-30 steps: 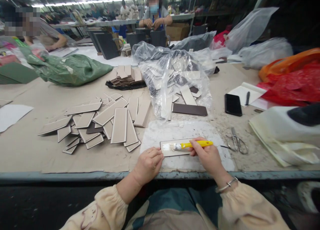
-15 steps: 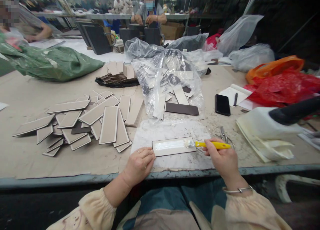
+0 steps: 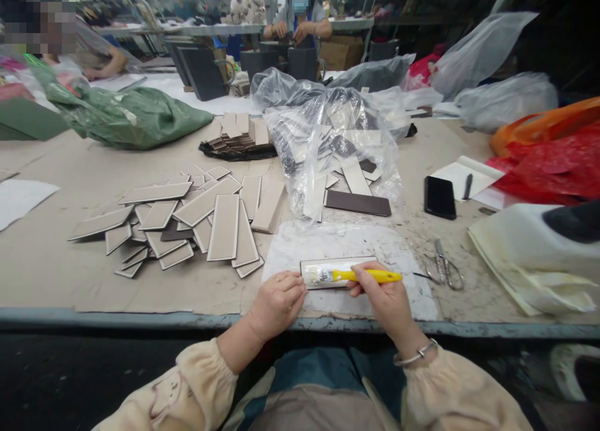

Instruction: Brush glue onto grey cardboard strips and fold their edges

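Observation:
A yellow-handled paintbrush [image 3: 343, 275] is gripped in my right hand [image 3: 383, 293], its white-smeared bristles lying flat near the left end of a thin rectangular panel [image 3: 344, 264]. Wet white coating, perhaps glue, covers the panel's pale face inside a dark edge. My left hand [image 3: 281, 301] is closed, its fingertips pinching the panel's near left corner. Beneath the panel lies a stained white sheet [image 3: 285, 243]. To the left spreads a loose pile of beige panels [image 3: 223, 228] with pale borders and dark edges.
Scissors [image 3: 440, 268] and a black phone [image 3: 439, 197] lie to the right, near a white plastic container [image 3: 520, 237]. A clear bag [image 3: 300, 168] of pieces sits beyond the sheet, a green bag [image 3: 140, 118] far left. Across the table a masked person [image 3: 300, 28] works.
My right hand has drawn the brush leftward along the panel, from its right part to near its left end. My left hand stays at the panel's left corner. The view has shifted slightly.

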The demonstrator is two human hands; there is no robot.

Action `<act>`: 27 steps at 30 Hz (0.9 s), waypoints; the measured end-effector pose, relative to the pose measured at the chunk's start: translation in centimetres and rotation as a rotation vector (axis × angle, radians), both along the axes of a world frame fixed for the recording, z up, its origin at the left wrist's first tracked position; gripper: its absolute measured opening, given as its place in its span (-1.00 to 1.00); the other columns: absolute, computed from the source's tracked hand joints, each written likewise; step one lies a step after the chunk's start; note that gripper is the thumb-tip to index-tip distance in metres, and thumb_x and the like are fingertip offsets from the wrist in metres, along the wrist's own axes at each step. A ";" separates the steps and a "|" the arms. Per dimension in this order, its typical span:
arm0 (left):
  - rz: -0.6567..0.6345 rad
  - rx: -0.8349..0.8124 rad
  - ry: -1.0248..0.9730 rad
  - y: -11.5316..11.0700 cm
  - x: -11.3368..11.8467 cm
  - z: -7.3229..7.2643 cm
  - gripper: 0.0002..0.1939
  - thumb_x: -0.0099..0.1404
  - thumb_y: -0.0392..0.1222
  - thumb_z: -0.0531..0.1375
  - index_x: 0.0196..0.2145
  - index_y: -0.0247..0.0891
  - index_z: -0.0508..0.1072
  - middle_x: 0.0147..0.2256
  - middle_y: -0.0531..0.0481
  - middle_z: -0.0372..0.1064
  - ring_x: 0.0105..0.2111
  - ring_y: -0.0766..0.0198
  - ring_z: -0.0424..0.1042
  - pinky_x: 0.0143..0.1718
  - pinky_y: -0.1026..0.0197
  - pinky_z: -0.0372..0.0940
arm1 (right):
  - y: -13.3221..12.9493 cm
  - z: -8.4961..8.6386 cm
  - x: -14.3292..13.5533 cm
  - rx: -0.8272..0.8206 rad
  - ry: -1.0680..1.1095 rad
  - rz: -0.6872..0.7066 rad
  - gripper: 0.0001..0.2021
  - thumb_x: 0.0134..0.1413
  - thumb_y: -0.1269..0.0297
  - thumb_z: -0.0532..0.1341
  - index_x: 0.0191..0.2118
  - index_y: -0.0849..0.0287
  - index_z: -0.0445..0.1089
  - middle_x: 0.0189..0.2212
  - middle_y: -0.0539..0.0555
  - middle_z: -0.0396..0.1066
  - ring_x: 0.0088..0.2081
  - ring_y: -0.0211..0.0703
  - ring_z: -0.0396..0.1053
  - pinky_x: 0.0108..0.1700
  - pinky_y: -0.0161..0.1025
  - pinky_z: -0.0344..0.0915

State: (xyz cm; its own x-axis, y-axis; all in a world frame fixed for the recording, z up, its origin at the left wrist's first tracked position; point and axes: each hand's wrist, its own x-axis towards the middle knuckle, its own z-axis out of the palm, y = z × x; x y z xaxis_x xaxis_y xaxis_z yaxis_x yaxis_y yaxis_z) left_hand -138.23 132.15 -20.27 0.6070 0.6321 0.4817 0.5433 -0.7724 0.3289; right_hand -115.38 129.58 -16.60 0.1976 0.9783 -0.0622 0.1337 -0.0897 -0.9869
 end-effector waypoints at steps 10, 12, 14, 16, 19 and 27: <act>-0.007 -0.003 -0.005 0.1 0.0 0.1 -0.88 0.27 -0.37 0.14 -0.28 -0.27 0.47 -0.27 -0.05 0.50 -0.16 0.21 0.46 -0.01 0.09 0.41 | 0.2 0.0 1.1 -0.041 -0.157 0.015 -0.68 0.11 -0.03 0.19 -0.33 0.18 0.38 -0.62 0.01 0.44 -0.53 -0.17 0.45 -0.44 -0.32 0.36; -0.002 0.003 -0.010 0.1 0.0 0.2 -0.89 0.27 -0.37 0.14 -0.30 -0.27 0.47 -0.26 -0.06 0.49 -0.17 0.21 0.46 -0.03 0.10 0.41 | 0.0 0.2 2.5 -0.033 -0.225 -0.035 -0.68 0.11 -0.02 0.19 -0.35 0.18 0.38 -0.63 0.01 0.44 -0.55 -0.18 0.44 -0.45 -0.32 0.36; -0.005 0.009 -0.015 0.1 0.0 0.2 -0.89 0.27 -0.37 0.14 -0.30 -0.27 0.46 -0.26 -0.06 0.49 -0.17 0.21 0.45 -0.03 0.10 0.41 | -0.2 0.3 4.0 -0.025 -0.284 -0.082 -0.67 0.11 -0.02 0.19 -0.35 0.19 0.39 -0.64 0.01 0.44 -0.55 -0.18 0.43 -0.45 -0.31 0.36; -0.011 0.013 -0.014 0.2 0.0 0.1 -0.89 0.27 -0.37 0.15 -0.28 -0.27 0.47 -0.26 -0.06 0.49 -0.17 0.20 0.45 -0.03 0.09 0.41 | -0.4 0.4 5.4 -0.018 -0.322 -0.119 -0.66 0.11 -0.03 0.18 -0.35 0.20 0.39 -0.63 0.02 0.44 -0.57 -0.18 0.43 -0.45 -0.30 0.36; -0.010 0.013 -0.013 0.2 0.0 0.1 -0.88 0.27 -0.37 0.15 -0.27 -0.26 0.47 -0.26 -0.05 0.49 -0.16 0.20 0.46 -0.03 0.08 0.41 | -0.8 0.4 6.9 -0.018 -0.359 -0.166 -0.64 0.10 -0.05 0.19 -0.34 0.21 0.39 -0.62 0.03 0.45 -0.59 -0.17 0.42 -0.49 -0.29 0.35; -0.012 0.013 -0.024 0.3 0.1 0.2 -0.87 0.26 -0.38 0.14 -0.28 -0.25 0.46 -0.27 -0.05 0.49 -0.17 0.19 0.46 -0.04 0.08 0.41 | -1.9 0.6 8.8 0.056 -0.506 -0.260 -0.68 0.11 -0.01 0.19 -0.34 0.19 0.39 -0.64 0.01 0.43 -0.60 -0.15 0.42 -0.53 -0.27 0.33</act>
